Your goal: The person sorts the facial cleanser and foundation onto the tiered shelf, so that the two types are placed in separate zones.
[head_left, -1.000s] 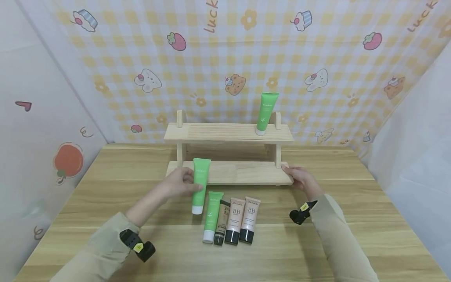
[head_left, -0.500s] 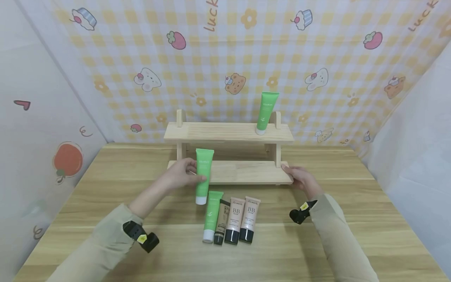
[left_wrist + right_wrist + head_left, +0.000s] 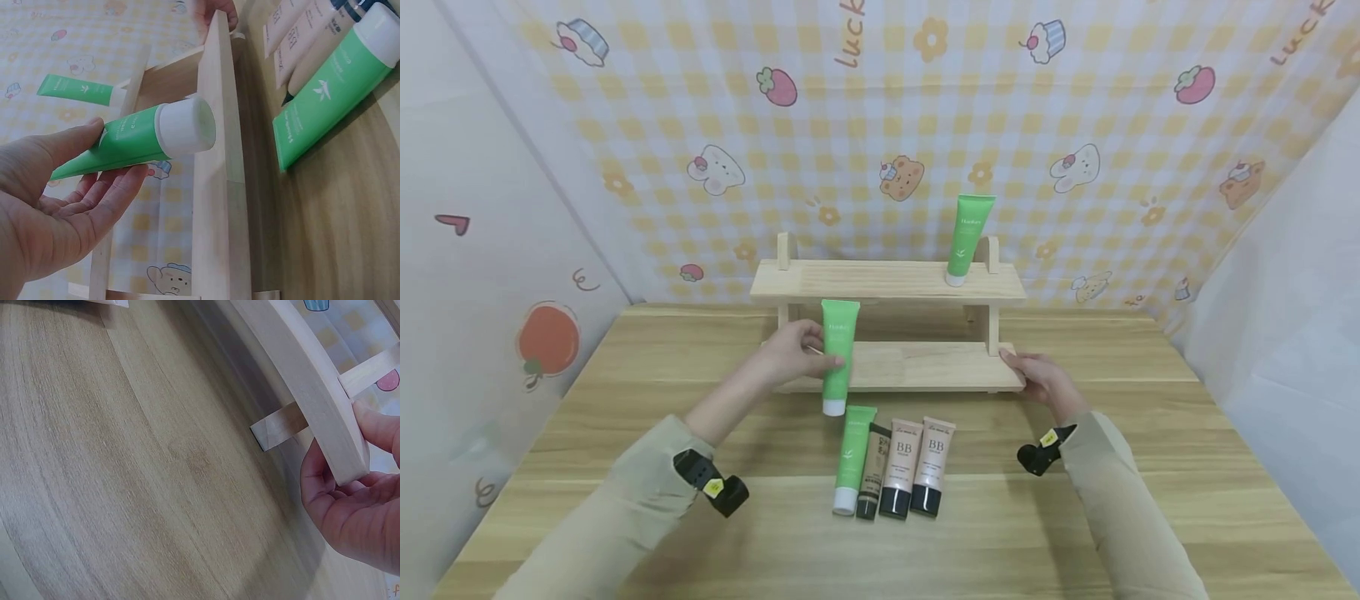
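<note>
My left hand [image 3: 792, 353] holds a green squeeze tube [image 3: 840, 342], white cap down, between thumb and fingers. In the head view it overlaps the left part of the lower shelf of a two-tier wooden rack [image 3: 917, 367]. The left wrist view shows the tube's white cap [image 3: 187, 128] close by the lower board. At the rack's right end, my right hand [image 3: 1037, 379] grips the lower board [image 3: 340, 450], thumb on top and fingers beneath. Another green tube [image 3: 966, 242] stands cap down on the upper shelf's right side.
On the table in front of the rack lie a green tube [image 3: 854, 458], a slim brown tube [image 3: 874, 471] and two pink BB cream tubes [image 3: 900, 467], side by side. A patterned cloth [image 3: 865, 125] hangs behind the rack.
My left hand has carried the green tube up, away from me and slightly right, from above the table's front area to the lower shelf. My right hand stays on the board.
</note>
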`<action>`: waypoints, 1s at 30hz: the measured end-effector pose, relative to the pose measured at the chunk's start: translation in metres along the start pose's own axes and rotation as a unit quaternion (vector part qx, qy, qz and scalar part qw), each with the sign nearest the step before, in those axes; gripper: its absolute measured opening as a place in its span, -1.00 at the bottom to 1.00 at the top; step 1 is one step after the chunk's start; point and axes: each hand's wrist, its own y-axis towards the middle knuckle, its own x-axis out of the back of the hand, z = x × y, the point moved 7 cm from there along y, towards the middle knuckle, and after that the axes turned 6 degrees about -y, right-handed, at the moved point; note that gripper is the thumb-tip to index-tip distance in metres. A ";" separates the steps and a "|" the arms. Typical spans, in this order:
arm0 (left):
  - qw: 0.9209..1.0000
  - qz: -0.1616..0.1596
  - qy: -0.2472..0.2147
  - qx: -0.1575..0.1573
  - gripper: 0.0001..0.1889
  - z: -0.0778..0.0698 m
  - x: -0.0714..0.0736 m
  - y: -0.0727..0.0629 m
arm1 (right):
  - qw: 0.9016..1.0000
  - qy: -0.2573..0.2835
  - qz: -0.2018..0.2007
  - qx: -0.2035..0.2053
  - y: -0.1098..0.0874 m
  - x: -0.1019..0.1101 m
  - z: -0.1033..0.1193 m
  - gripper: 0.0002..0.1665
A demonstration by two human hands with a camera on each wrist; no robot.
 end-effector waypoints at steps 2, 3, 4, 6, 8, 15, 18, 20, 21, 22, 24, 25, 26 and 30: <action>1.000 0.004 -0.011 -0.006 -0.40 -0.004 0.000 0.001 | 1.000 0.013 0.018 0.010 0.008 0.004 -0.005 -0.01; 1.000 0.004 -0.018 -0.007 -0.40 -0.006 0.000 0.002 | 1.000 0.016 0.021 0.010 0.010 0.005 -0.006 0.02; 1.000 0.004 -0.025 -0.007 -0.40 -0.008 0.000 0.002 | 0.999 0.019 0.027 0.012 0.010 0.005 -0.007 0.04; 0.999 0.006 -0.032 -0.010 -0.39 -0.011 0.000 0.003 | 1.000 0.012 0.019 0.008 0.007 0.004 -0.005 0.00; 0.999 0.006 -0.036 -0.011 -0.39 -0.014 -0.001 0.004 | 1.000 -0.003 -0.001 -0.003 0.000 0.000 -0.001 -0.04; 0.999 0.006 -0.039 -0.026 -0.43 -0.025 -0.005 0.007 | 1.000 0.020 0.000 -0.011 -0.014 -0.010 0.012 -0.18; 0.998 0.002 -0.042 -0.040 -0.46 -0.030 -0.006 0.009 | 1.000 0.020 0.000 -0.006 -0.015 -0.010 0.012 -0.17; 0.998 0.000 -0.043 -0.046 -0.46 -0.033 -0.007 0.011 | 1.000 0.019 -0.001 -0.004 -0.014 -0.009 0.011 -0.16; 0.998 -0.001 -0.042 -0.047 -0.45 -0.034 -0.006 0.011 | 1.000 0.020 -0.002 -0.002 -0.014 -0.009 0.010 -0.16; 0.998 -0.002 -0.041 -0.048 -0.44 -0.036 -0.007 0.012 | 1.000 0.022 -0.003 -0.002 -0.013 -0.009 0.010 -0.16; 0.998 -0.004 -0.037 -0.046 -0.42 -0.038 -0.006 0.013 | 1.000 0.024 -0.007 -0.005 -0.011 -0.008 0.009 -0.19; 0.998 -0.005 -0.036 -0.044 -0.40 -0.040 -0.006 0.013 | 1.000 0.024 -0.006 -0.005 -0.011 -0.008 0.009 -0.18; 0.998 -0.006 -0.036 -0.043 -0.40 -0.041 -0.006 0.013 | 1.000 0.025 -0.004 -0.005 -0.012 -0.008 0.009 -0.18; 0.998 -0.010 -0.037 -0.040 -0.42 -0.045 -0.006 0.015 | 1.000 0.027 -0.004 -0.005 -0.012 -0.008 0.009 -0.18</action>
